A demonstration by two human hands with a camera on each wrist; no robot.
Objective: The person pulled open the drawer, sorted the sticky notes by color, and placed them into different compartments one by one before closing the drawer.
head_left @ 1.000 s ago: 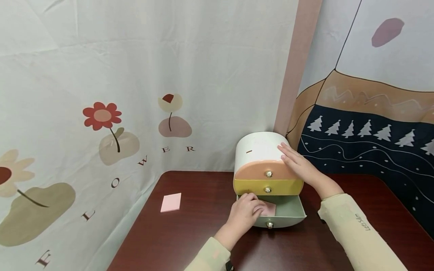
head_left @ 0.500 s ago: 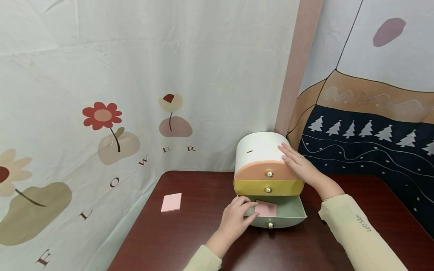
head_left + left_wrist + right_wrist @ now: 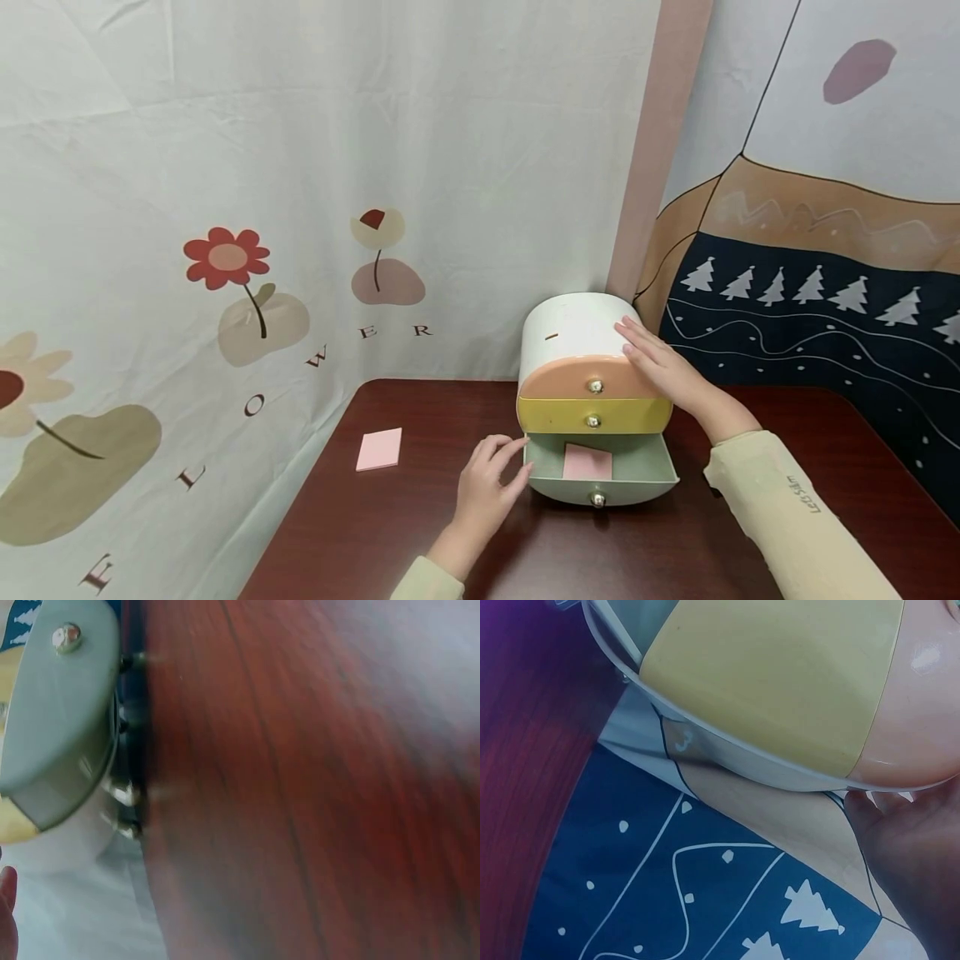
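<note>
A small drawer box with a white rounded top stands on the table, with orange, yellow and green drawers. Its green bottom drawer is pulled out, and a pink sticky-note pad lies inside. Just left of that drawer is my left hand, fingers apart and holding nothing; whether the fingertips touch the drawer's edge I cannot tell. My right hand rests on the box's upper right side with its fingers extended. In the right wrist view part of this hand appears against the box's side.
Another pink sticky-note pad lies on the dark red-brown table, left of the box. A printed cloth hangs behind the table. Metal knobs, such as the green drawer's knob, stick out in front.
My left hand has left the pink pad in the green drawer and moved left, out of the drawer. The right hand has stayed on the box.
</note>
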